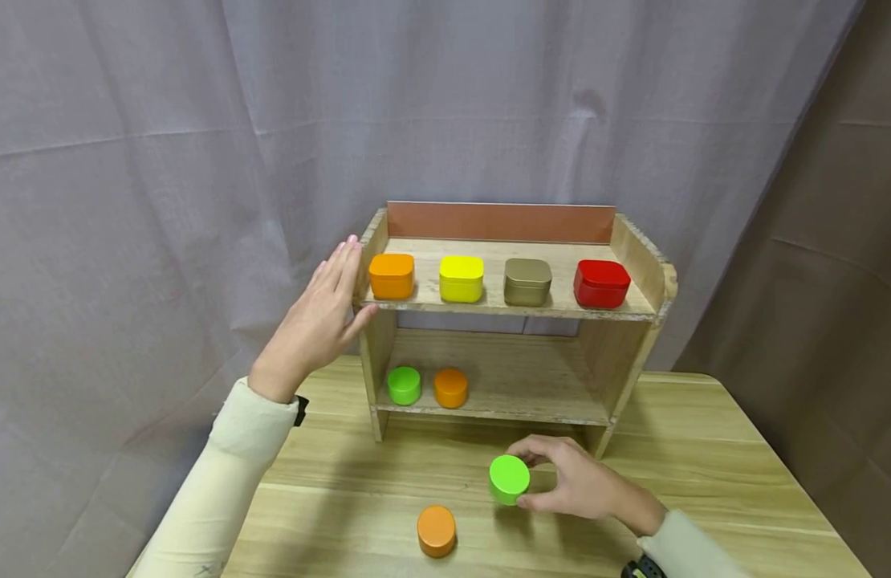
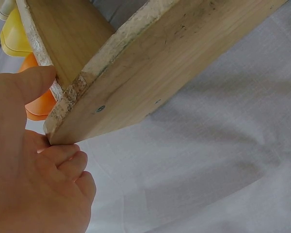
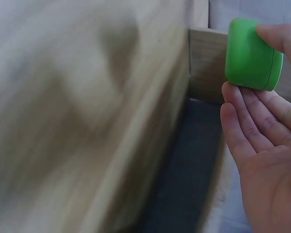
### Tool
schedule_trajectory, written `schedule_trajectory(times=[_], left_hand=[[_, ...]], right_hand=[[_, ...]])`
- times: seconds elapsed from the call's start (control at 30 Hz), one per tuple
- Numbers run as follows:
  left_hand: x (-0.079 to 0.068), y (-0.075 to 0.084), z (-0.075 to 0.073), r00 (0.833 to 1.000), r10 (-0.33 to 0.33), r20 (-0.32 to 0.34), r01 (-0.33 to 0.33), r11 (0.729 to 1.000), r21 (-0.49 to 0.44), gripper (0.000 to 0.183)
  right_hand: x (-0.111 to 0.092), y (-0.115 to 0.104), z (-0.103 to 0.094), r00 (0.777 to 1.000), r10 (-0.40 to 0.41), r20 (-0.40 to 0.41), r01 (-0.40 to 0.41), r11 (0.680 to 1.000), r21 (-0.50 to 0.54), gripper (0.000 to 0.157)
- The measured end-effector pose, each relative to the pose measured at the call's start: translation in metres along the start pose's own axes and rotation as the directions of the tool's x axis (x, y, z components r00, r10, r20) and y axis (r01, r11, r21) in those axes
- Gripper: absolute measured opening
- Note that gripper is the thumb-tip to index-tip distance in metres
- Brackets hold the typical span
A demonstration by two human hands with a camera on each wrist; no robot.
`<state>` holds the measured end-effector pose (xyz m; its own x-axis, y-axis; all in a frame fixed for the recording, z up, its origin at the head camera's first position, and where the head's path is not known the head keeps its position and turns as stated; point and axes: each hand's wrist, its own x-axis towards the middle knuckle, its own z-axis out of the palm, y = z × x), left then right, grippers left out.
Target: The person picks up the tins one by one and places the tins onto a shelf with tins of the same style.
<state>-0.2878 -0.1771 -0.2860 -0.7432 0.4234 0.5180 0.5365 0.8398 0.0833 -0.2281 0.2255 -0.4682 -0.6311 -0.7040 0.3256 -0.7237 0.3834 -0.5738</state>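
Observation:
In the head view, my left hand (image 1: 311,317) rests against the left side of a two-level wooden shelf (image 1: 489,416), fingers extended and thumb at the front edge. The left wrist view shows that thumb (image 2: 39,80) by the shelf board. My right hand (image 1: 579,482) pinches a round lime-green tin (image 1: 509,478) between thumb and fingers, above the table in front of the shelf. The same green tin (image 3: 250,56) appears in the right wrist view, its lid seam visible. Left of it, a round orange tin (image 1: 436,530) sits on the table.
Rounded-square tins stand along the top level: orange (image 1: 392,277), yellow (image 1: 461,279), olive (image 1: 527,282) and red (image 1: 601,284). On the left of the lower level are a round green tin (image 1: 404,386) and a round orange tin (image 1: 451,388). Grey curtain (image 1: 489,104) hangs behind.

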Motion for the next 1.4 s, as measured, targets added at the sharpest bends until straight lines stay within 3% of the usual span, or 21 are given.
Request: schedule_trajectory(times=[0.17,0.4,0.7,0.93,1.4], left_hand=[[0.000,0.000,0.000,1.000,0.000,0.000,0.000,1.000,0.001,0.088],[0.000,0.001,0.000,1.000,-0.001,-0.001,0.001,1.000,-0.003,0.087],[0.001,0.001,0.000,1.000,0.001,-0.001,-0.001,1.000,-0.004,0.087],[0.001,0.000,0.000,1.000,-0.003,0.003,0.003,1.000,0.000,0.087],[0.001,0.000,0.000,1.000,0.001,0.000,-0.001,1.000,-0.001,0.087]], right_hand=[[0.009,-0.003,-0.019,0.998,0.063,-0.007,-0.063,0.997,-0.034,0.049],[0.023,-0.002,-0.039,0.997,0.027,-0.068,-0.034,0.993,-0.114,0.048],[0.040,0.007,-0.058,0.991,0.105,-0.087,-0.108,0.994,-0.026,0.047],[0.051,0.018,-0.063,0.974,0.199,-0.109,-0.207,0.976,-0.072,0.049],[0.067,0.041,-0.056,0.950,0.291,-0.111,-0.291,0.957,0.013,0.049]])
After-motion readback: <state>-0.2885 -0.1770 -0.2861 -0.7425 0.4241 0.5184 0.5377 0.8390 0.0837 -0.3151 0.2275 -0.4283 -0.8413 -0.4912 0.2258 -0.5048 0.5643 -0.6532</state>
